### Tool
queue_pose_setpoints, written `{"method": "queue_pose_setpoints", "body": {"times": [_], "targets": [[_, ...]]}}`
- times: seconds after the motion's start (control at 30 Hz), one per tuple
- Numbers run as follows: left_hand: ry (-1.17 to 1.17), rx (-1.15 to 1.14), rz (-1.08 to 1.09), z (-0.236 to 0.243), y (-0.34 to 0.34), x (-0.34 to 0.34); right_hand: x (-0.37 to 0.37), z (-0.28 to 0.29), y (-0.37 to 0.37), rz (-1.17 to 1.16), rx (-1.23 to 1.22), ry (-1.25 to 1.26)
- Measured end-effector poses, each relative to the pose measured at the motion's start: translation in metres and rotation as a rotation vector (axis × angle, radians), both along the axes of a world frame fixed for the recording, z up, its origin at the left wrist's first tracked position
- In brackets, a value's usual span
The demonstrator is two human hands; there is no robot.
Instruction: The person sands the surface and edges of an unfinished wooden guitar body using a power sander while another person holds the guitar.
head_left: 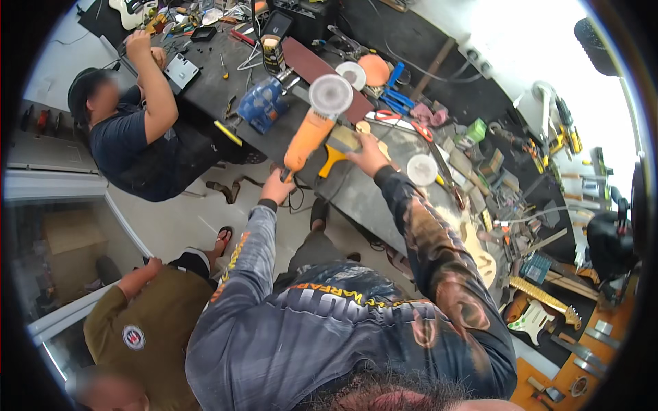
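Observation:
My left hand (pixel 276 186) is wrapped round the rear end of an orange angle grinder (pixel 308 140). A round, pale disc (pixel 330 95) sits on the grinder's far end, its flat face turned up. To the right, my right hand (pixel 370 155) is low over the bench with its fingers curled. It is beside a yellow-handled flat tool (pixel 332 162), which looks like a scraper or brush. A small flat wooden piece lies by its fingertips, and what the fingers hold is partly hidden. A blue power tool (pixel 262 104) stands left of the grinder.
The dark workbench (pixel 356 192) carries a brown abrasive sheet (pixel 301 60), an orange disc (pixel 373 70), blue clamps (pixel 396 85) and a pale disc (pixel 421 170). Guitar bodies (pixel 476 250) lie at right. One person (pixel 137 137) works at far left; another (pixel 151 318) is at near left.

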State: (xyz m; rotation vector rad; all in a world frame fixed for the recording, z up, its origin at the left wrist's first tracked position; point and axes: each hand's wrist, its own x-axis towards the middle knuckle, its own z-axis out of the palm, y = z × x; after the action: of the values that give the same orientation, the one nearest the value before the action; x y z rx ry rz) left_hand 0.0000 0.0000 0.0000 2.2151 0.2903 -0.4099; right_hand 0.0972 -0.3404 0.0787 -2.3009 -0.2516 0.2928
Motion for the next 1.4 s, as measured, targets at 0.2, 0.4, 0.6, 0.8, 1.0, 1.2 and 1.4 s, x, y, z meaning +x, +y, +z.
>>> {"method": "queue_pose_setpoints", "body": {"times": [0.2, 0.4, 0.6, 0.8, 1.0, 1.2, 1.4], "targets": [[0.018, -0.059, 0.112, -0.006, 0.012, 0.036, 0.128, -0.011, 0.073, -0.048, -0.292, -0.033], [-0.085, 0.156, 0.283, 0.019, -0.013, 0.022, 0.118, -0.015, 0.074, -0.18, 0.116, -0.052], [-0.228, 0.011, 0.263, 0.087, 0.017, 0.017, 0.083, 0.087, 0.054, -0.018, 0.2, -0.314], [-0.318, -0.356, 0.001, 0.232, 0.041, -0.034, -0.003, 0.27, -0.009, 0.462, 0.036, -0.42], [0.385, -0.806, -0.131, 0.269, 0.004, -0.121, -0.09, 0.256, -0.053, 0.326, -0.079, -0.619], [0.317, -0.513, -0.188, 0.231, -0.07, -0.234, -0.19, 0.182, -0.09, 0.054, 0.279, -0.104], [0.219, -0.069, -0.354, 0.159, -0.152, -0.347, -0.306, 0.112, -0.166, 0.041, 0.207, -0.095]]}}
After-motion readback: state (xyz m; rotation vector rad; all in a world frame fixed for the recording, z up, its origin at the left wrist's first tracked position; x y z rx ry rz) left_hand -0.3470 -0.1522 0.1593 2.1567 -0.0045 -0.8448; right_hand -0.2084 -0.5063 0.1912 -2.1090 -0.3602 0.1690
